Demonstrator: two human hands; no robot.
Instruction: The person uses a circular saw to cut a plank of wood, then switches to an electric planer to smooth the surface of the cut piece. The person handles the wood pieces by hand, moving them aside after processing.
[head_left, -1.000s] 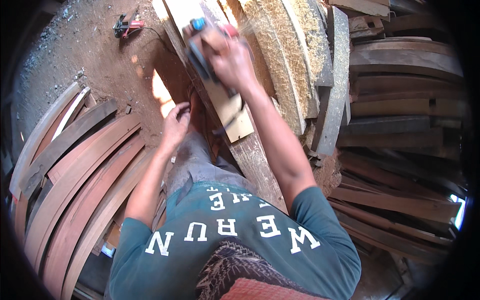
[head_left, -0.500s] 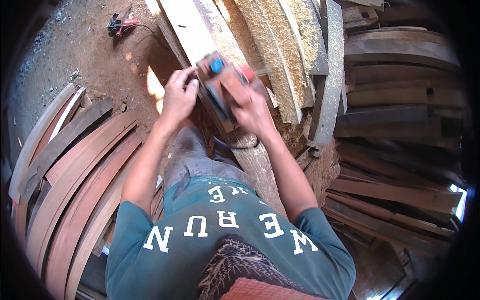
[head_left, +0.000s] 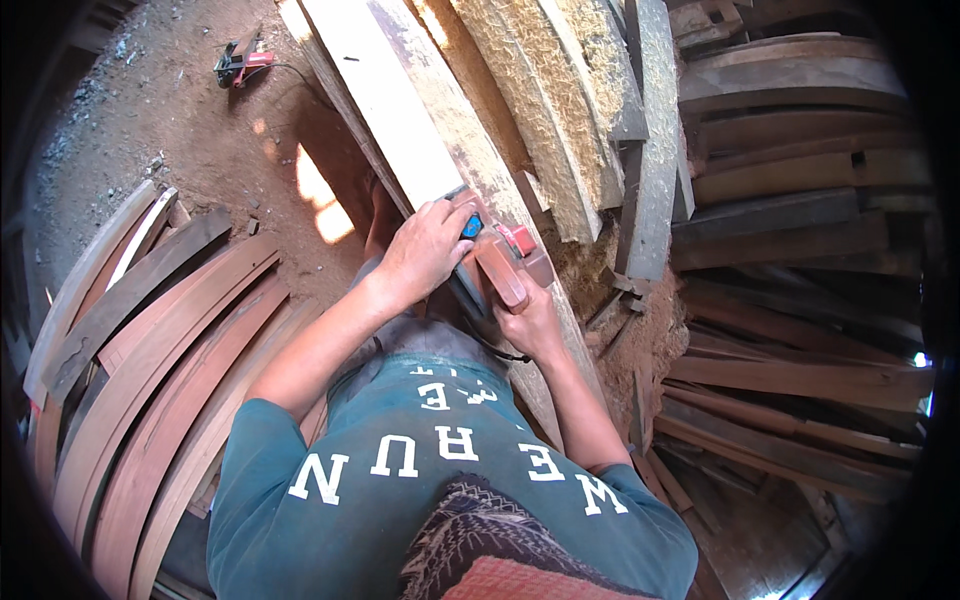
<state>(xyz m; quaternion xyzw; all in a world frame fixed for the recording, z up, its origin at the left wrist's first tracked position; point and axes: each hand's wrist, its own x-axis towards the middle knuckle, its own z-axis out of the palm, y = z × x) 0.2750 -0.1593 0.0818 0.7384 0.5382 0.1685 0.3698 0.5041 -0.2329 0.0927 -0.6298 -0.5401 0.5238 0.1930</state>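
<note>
An electric planer (head_left: 497,262) with a reddish-brown body and a blue front knob rests on a long pale plank (head_left: 385,105), near its end closest to me. My left hand (head_left: 422,255) closes over the front of the planer at the blue knob. Around the rear handle wraps my right hand (head_left: 533,322). The planer's sole is hidden against the wood. Beneath and beside the plank runs a rough, weathered beam (head_left: 455,95).
Curved timbers (head_left: 165,370) are stacked at my left. More boards (head_left: 790,235) pile up on the right. Shaving-covered beams (head_left: 545,110) lie just right of the plank. A red and black corded power tool (head_left: 245,68) sits on the dirt floor at the far left.
The planer has come back toward me along the plank and a little right. My left hand has moved from the plank's left edge onto the planer's front knob.
</note>
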